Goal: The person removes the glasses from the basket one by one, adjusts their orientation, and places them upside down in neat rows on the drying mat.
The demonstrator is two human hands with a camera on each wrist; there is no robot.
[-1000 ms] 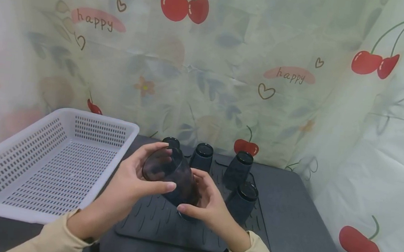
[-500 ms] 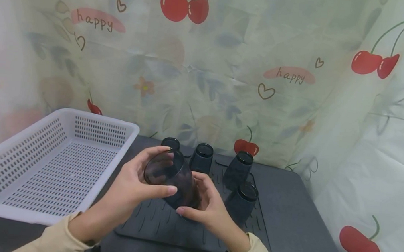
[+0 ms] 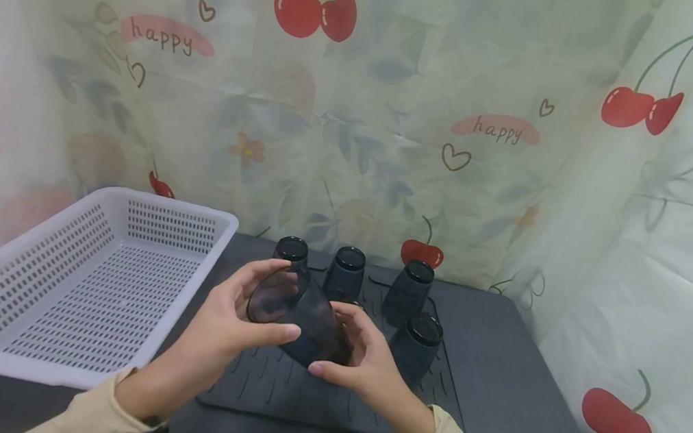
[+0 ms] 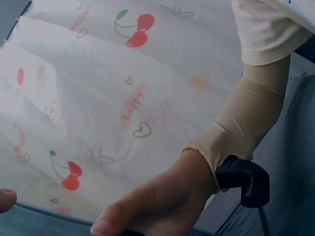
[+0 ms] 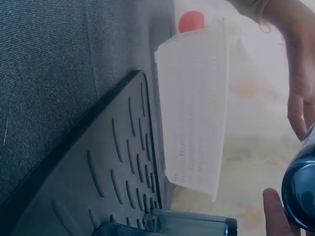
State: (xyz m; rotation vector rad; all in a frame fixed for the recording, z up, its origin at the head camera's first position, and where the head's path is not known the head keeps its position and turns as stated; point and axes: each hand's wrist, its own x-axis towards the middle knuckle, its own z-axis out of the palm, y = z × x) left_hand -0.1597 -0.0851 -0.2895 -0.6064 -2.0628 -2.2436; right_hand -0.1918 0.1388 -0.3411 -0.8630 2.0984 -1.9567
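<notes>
Above the black ribbed drying mat [image 3: 281, 393], both hands hold one dark translucent cup [image 3: 300, 319], tilted with its open mouth toward the left. My left hand [image 3: 229, 320] grips the rim end, thumb below and fingers over the top. My right hand [image 3: 365, 359] cups the base end from the right. In the right wrist view the cup [image 5: 301, 194] is at the right edge, with the left hand [image 5: 301, 83] above it. The left wrist view shows the right hand [image 4: 162, 199], its beige sleeve and a black wrist strap [image 4: 243, 179].
Several more dark cups stand upside down on the mat: [image 3: 291, 249], [image 3: 346, 269], [image 3: 411, 291], [image 3: 418, 343]. A white perforated basket [image 3: 20, 264] sits at the left on the dark grey table [image 3: 505, 382]. A cherry-print curtain [image 3: 393, 110] hangs behind and to the right.
The cup and both hands have sunk slightly toward the mat and the cup has tipped a little more. Both hands keep hold of it.
</notes>
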